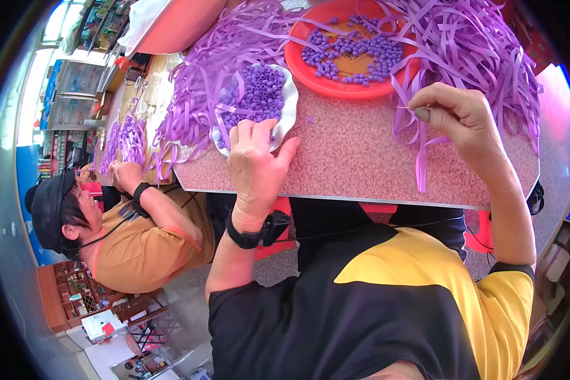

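Note:
My left hand reaches to the near rim of a scalloped white bowl, its fingertips at the purple beads inside. The fingers are stretched and the thumb stands apart; nothing shows held. Further right, above the table, my right hand pinches a thin, pale, needle-like piece between thumb and forefinger. Its exact kind is too small to tell. Beside that hand a purple ribbon hangs toward the table's near edge. A single bead lies on the speckled pink tabletop between my hands.
A red plate with more purple beads stands at the back. Heaps of purple ribbon lie on both sides. A large pink basin is at the far left. At left, a person in a cap handles purple ribbons at a wooden table.

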### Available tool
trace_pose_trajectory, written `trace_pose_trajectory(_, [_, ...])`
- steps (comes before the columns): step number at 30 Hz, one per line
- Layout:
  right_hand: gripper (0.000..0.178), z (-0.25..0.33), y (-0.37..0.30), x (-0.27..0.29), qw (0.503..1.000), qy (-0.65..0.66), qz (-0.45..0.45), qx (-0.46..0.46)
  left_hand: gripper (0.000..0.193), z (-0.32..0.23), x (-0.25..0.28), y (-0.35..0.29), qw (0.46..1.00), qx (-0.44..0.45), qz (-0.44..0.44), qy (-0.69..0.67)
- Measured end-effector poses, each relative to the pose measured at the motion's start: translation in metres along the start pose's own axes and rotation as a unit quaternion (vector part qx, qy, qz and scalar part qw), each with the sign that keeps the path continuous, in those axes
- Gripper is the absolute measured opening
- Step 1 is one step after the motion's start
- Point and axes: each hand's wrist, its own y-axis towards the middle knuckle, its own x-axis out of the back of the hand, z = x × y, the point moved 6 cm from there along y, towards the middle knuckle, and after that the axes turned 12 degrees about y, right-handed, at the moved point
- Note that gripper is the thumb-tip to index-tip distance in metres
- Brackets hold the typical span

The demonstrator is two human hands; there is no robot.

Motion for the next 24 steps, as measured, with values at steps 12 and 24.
trace_pose_trajectory(12, [0.008, -0.004, -0.001, 0.003, 1.000, -0.014, 0.003, -0.011, 0.028, -0.047, -0.011, -0.001, 0.991, -0.061, -0.016, -0.118])
trace_pose_trajectory(24, [0.009, -0.003, -0.001, 0.002, 1.000, 0.024, -0.007, 0.000, 0.013, -0.059, -0.009, 0.005, 0.971, -0.037, 0.005, -0.236])
